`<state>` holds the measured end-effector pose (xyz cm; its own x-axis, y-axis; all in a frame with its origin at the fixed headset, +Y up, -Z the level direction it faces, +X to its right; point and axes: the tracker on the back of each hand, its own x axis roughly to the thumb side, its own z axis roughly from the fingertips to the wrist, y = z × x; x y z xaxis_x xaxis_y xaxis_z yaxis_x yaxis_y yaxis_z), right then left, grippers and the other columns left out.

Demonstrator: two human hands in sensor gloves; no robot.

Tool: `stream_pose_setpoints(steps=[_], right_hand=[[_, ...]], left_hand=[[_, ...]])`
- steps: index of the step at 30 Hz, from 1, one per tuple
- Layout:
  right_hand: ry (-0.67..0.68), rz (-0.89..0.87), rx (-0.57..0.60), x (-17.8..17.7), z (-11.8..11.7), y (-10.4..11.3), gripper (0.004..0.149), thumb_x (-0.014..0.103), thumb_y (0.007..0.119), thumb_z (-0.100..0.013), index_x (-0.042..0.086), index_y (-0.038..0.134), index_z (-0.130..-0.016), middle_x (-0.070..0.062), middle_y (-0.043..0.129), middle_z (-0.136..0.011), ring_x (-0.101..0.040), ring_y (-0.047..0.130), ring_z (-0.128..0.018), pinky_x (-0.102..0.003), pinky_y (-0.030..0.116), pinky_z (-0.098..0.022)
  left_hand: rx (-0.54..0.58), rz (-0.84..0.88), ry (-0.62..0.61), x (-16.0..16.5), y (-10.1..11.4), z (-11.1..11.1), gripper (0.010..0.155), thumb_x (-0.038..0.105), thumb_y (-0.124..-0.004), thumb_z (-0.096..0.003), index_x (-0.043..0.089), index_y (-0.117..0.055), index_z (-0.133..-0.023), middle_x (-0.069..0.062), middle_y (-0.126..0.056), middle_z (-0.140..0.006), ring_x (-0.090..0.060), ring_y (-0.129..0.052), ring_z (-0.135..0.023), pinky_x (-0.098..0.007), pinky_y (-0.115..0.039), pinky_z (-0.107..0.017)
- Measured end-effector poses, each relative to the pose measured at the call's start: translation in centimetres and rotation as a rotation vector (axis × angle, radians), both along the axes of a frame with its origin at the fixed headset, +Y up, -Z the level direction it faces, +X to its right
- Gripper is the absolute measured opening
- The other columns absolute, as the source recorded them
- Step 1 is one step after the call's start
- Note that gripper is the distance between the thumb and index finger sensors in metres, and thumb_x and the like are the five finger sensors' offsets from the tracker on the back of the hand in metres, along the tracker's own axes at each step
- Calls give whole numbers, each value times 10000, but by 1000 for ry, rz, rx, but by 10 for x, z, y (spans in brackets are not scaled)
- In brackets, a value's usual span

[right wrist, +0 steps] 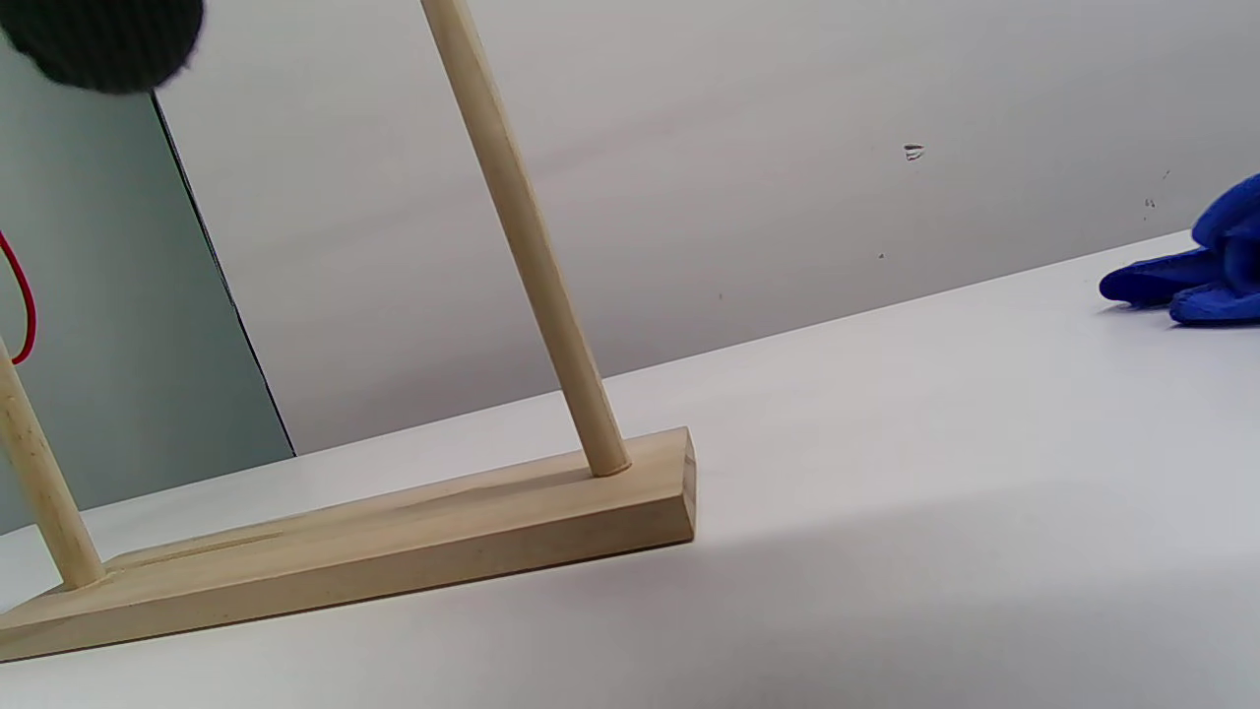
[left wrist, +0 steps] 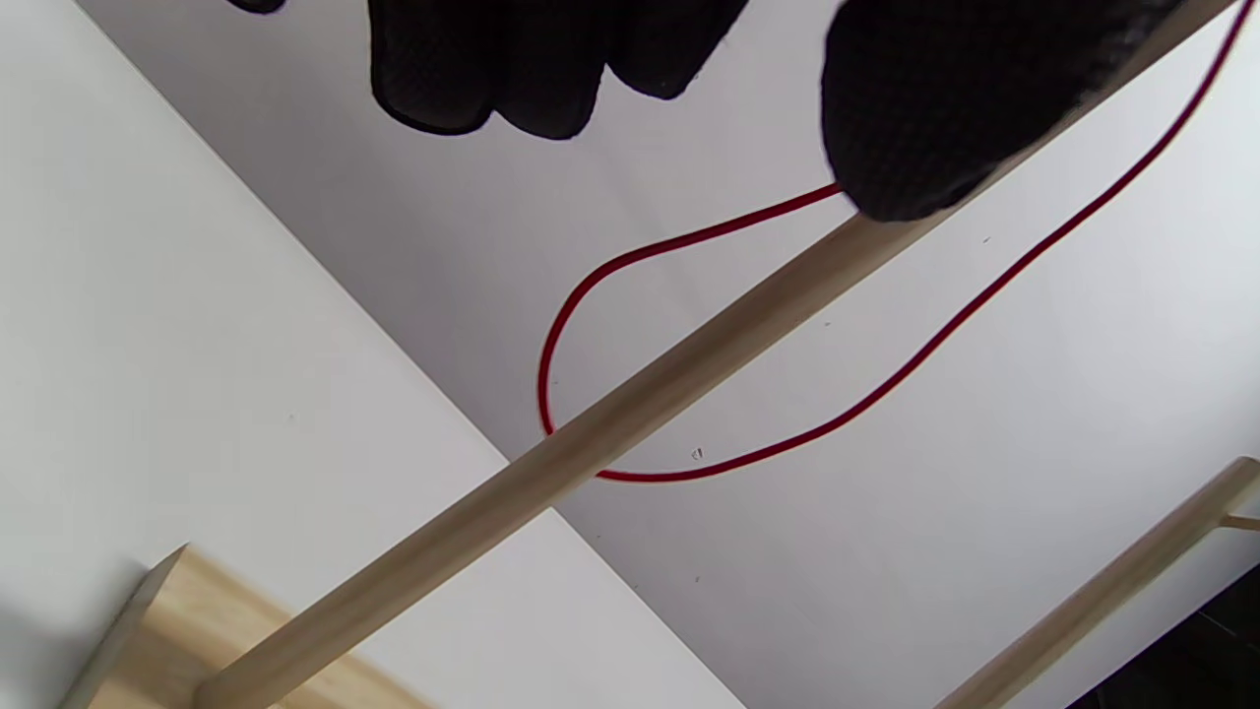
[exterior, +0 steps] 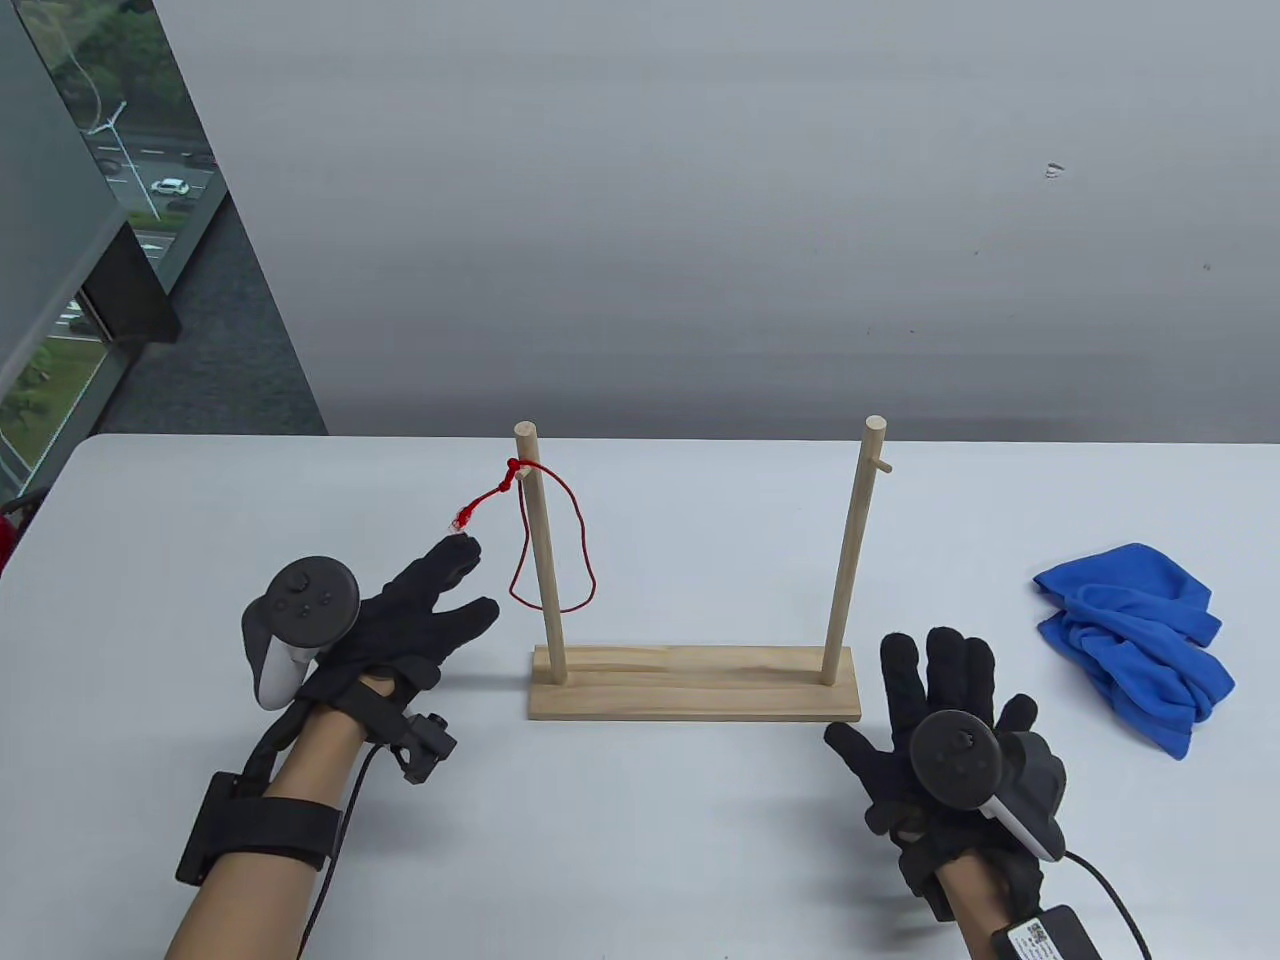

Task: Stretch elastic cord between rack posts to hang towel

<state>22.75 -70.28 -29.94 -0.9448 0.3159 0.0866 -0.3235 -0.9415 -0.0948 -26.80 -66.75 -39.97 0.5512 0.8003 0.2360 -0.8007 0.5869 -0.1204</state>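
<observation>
A wooden rack (exterior: 695, 685) stands mid-table with a left post (exterior: 541, 570) and a right post (exterior: 848, 560). A red elastic cord (exterior: 585, 545) is tied at the left post's peg; its loop hangs slack around that post, and a short frayed tail (exterior: 468, 512) sticks out to the left. My left hand (exterior: 470, 580) is open with fingers spread, its index fingertip just below the tail; I cannot tell if it touches. The left wrist view shows the cord (left wrist: 886, 379) hanging free past the post (left wrist: 640, 399). My right hand (exterior: 930, 680) is open, fingers spread, in front of the rack's right end. The crumpled blue towel (exterior: 1130, 640) lies at the right.
The right post has a small bare peg (exterior: 884, 466) near its top. The white table's far edge (exterior: 700, 437) meets a grey wall. A window is at the far left. The rack base (right wrist: 394, 542) and towel (right wrist: 1201, 266) show in the right wrist view.
</observation>
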Motion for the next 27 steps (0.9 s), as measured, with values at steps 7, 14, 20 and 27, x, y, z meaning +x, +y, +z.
stream_pose_setpoints(steps=[7,14,20,27], right_hand=[[30,-33,7,-6,-2,-2,930,774,614,-424,297,121,-1052,-126,19,-1090,-449,105,-1045,-789,114,-564],[59,-47,27,-14,-4,-2,906,734,651,-428,243,224,-1058,-151,142,-1090,-444,272,-1027,-781,214,-595],[110,-99,135,-24,-3,9,822,641,736,-430,158,434,-1022,-166,479,-1030,-433,618,-900,-684,581,-575],[214,-145,184,-49,-8,23,735,574,782,-426,121,572,-965,-181,671,-918,-354,914,-664,-500,863,-369]], left_hand=[[-68,-55,56,15,-51,-1,812,543,-944,-374,192,-647,-1043,-97,-763,-1072,-407,-813,-933,-643,-601,-698],[-118,-95,102,36,-86,-5,801,537,-975,-352,210,-685,-1022,-72,-805,-1045,-388,-834,-899,-641,-590,-699],[-108,-170,136,54,-95,-10,779,551,-982,-345,220,-723,-1000,-64,-846,-1018,-384,-858,-871,-633,-604,-692],[-103,-187,167,63,-99,-16,691,509,-960,-374,220,-761,-969,-59,-896,-970,-365,-899,-832,-615,-628,-685]])
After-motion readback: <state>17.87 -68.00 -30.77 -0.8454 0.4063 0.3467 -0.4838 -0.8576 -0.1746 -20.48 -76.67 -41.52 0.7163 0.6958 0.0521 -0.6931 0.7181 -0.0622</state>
